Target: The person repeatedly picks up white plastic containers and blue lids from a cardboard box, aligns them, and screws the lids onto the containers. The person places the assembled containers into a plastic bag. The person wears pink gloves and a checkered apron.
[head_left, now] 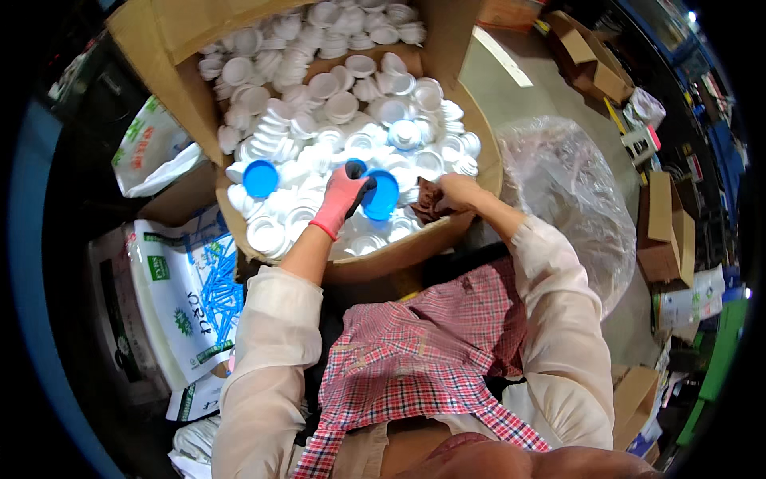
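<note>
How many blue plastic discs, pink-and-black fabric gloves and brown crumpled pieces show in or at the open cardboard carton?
Blue plastic discs: 2 clear, plus a blue sliver too hidden to count
Pink-and-black fabric glove, on the left hand: 1
Brown crumpled piece, at the right hand: 1
Total: 4

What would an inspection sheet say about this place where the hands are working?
Surface: open brown cardboard box, heaped full.
Job's things: white round plastic caps; blue round plastic discs.
Clutter: clear crumpled plastic bag, right of the box; thin blue sticks at a white printed bag, left.
Hands: pink-and-black-gloved left hand touches one blue disc; right hand is at a brown crumpled piece; grips unclear.
Cables: nothing seen.
Surroundings: grey floor; brown cardboard boxes at right.
</note>
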{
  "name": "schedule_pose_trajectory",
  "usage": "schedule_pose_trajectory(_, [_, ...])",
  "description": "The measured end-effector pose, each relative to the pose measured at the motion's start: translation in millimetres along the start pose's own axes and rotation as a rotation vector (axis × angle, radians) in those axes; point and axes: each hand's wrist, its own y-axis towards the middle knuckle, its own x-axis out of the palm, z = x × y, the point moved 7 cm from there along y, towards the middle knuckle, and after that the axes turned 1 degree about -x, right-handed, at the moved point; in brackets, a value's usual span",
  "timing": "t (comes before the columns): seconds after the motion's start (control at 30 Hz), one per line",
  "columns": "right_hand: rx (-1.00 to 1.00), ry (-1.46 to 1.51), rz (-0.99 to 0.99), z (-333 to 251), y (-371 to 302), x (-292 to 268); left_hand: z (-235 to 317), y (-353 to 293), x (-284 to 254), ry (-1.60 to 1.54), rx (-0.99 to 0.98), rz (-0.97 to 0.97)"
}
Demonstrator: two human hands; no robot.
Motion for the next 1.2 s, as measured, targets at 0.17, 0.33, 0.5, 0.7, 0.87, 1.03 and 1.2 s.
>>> schedule_pose_trajectory(0.17, [-0.254, 0.639, 0.53, -33.0, -16.8, -68.4, 46.5, -16.9, -43.5, -0.37, 0.049, -0.05])
schedule_pose_trajectory(0.33, [-0.428, 0.564, 0.792, -130.3, -29.7, -86.1, 35.1, -9.2, -6.6, -0.851, 0.175, -0.269])
schedule_pose_trajectory(0.5, [-0.492, 0.65, 0.791, -152.5, -30.5, -68.4, 47.1, -8.3, -4.4, -1.353, -0.026, -0.405])
schedule_pose_trajectory(0.7, [-0.66, 0.573, 0.85, -188.5, -39.8, -75.5, 21.3, -7.0, 14.9, -0.912, 0.136, -0.457])
schedule_pose_trajectory(0.87, [-0.408, 0.456, 0.923, -150.7, -38.5, -110.1, 72.6, -44.6, 1.8, -0.676, -0.111, -0.188])
schedule_pose_trajectory(1.03, [-0.293, 0.426, 0.154, -71.5, -6.1, -56.1, 47.9, -10.6, -60.0, -1.334, -0.176, -0.083])
schedule_pose_trajectory(1.2, [0.162, 0.209, 0.554, 21.8, 38.7, -32.9, 56.6, -16.5, -38.2, -1.643, -0.387, -0.322])
